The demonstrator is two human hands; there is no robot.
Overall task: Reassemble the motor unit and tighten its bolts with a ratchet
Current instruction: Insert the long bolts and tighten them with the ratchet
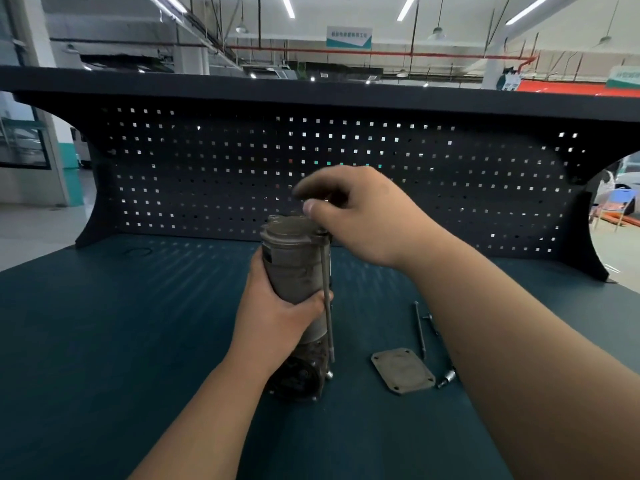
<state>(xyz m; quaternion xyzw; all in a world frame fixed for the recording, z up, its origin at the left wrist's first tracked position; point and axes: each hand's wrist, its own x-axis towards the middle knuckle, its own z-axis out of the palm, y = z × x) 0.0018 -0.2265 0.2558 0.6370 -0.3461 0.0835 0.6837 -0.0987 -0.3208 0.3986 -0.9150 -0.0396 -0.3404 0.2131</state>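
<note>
Teal matting (138, 341) covers the bench, streaked with pale patches of light near the back. Behind it rises a dark pegboard (450, 188) full of small square holes, with daylight showing through many of them, and a dark shelf (311, 95) caps it. A thin ring (138, 251) lies on the mat at far left, close to the pegboard's foot.

The motor (294, 268) stands upright near the middle of the bench. The left hand (277, 306) grips its grey body from the left side, fingers wrapped round the front. A long bolt (327, 323) runs down the motor's right side. The right hand (360, 216) hovers over the motor's top with its fingers curled and thumb tucked in; it is blurred, so I cannot tell whether it pinches anything.

To the right of the motor a square plate (402, 370) with corner holes lies flat. A second bolt (419, 330) lies just beyond it, and a socket (447, 376) sits just beside the plate's right edge.

Above the shelf the room is a workshop hall: strip lights (287, 5) on the ceiling, a red pipe (381, 53), a hanging sign (349, 37). A blue chair (620, 199) shows at far right.
</note>
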